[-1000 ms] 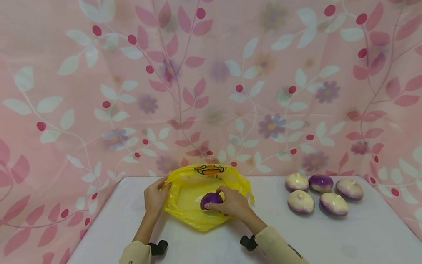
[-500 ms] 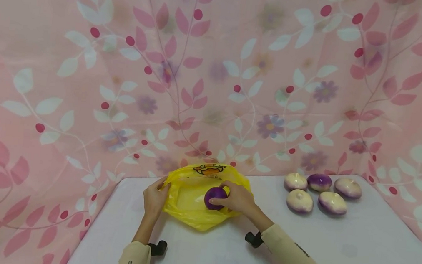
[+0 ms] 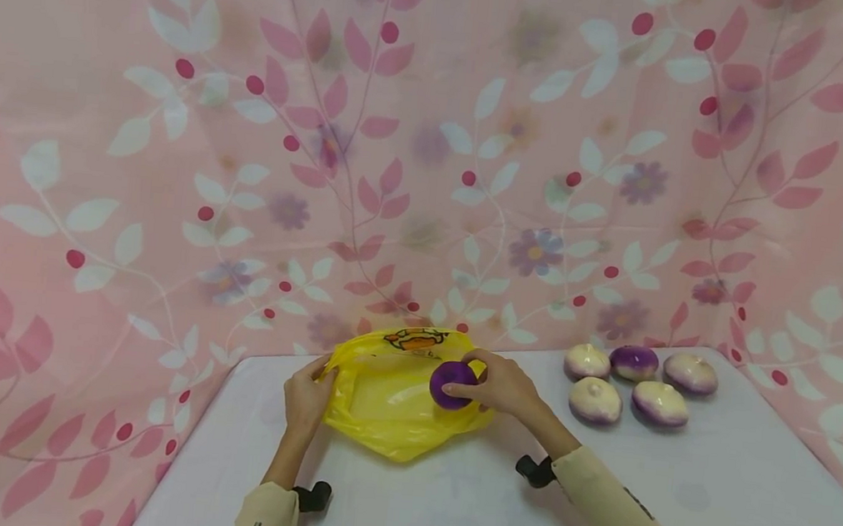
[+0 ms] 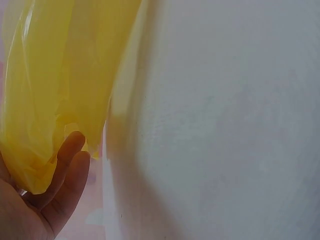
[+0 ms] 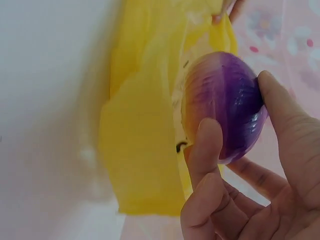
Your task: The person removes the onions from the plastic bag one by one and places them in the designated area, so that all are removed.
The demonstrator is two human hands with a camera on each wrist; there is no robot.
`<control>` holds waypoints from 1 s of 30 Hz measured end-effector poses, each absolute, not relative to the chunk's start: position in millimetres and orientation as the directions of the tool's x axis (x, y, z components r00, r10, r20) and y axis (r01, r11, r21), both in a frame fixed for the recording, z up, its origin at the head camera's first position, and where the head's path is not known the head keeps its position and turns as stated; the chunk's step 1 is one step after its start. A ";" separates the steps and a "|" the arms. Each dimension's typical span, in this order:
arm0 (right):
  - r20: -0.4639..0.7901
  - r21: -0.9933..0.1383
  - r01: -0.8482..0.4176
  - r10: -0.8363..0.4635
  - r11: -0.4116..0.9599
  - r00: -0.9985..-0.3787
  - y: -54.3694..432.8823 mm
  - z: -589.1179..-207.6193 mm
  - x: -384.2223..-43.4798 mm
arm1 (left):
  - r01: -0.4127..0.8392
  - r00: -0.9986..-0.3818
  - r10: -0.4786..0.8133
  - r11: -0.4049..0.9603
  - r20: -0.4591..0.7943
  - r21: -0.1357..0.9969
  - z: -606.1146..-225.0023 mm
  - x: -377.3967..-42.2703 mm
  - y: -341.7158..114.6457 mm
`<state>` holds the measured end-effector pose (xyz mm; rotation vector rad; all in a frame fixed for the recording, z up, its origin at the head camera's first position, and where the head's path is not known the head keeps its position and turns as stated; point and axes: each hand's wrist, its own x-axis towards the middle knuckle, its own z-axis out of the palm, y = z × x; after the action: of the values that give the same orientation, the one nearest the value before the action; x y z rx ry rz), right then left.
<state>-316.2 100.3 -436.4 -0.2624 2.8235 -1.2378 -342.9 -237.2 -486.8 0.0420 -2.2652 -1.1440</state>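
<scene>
A yellow plastic bag (image 3: 390, 406) lies on the table with its mouth spread open and a printed picture on its far side. My left hand (image 3: 306, 399) grips the left edge of its rim; the left wrist view shows the film tucked between thumb and fingers. With thumb and fingers, my right hand (image 3: 509, 385) holds a glossy purple-and-cream turnip (image 5: 225, 105) above the right part of the bag's mouth. The turnip's purple side (image 3: 450, 385) faces the head camera. In the right wrist view the bag is right behind the turnip.
Several more purple-and-cream turnips (image 3: 661, 403) sit in two rows at the table's back right; one (image 3: 634, 363) shows its purple side up. A white cloth covers the table (image 3: 444, 516). A pink floral curtain (image 3: 429, 172) hangs directly behind it.
My right hand has lifted the turnip up and to the right, from inside the bag's mouth to its right side. My left hand keeps its hold on the rim.
</scene>
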 end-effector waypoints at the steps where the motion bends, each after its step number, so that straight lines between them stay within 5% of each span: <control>1: 0.026 -0.736 -0.136 -0.174 0.663 -0.984 103.5 -435.2 -316.0 | 0.230 -0.822 -0.283 0.630 0.495 0.742 -487.3 -343.3 -237.6; 20: 0.096 -0.764 -0.186 -0.177 0.617 -0.980 189.3 -418.8 -302.4 | 0.236 -0.823 -0.279 0.623 0.494 0.746 -489.3 -341.8 -240.3; 30: 0.059 -0.764 -0.113 -0.106 0.635 -0.993 240.4 -410.7 -289.0 | 0.251 -0.821 -0.273 0.618 0.502 0.745 -488.8 -341.8 -240.3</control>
<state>-289.0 240.4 -410.7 -0.1909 2.8482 -1.3321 -341.8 -240.3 -488.8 0.0175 -2.2520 -1.1607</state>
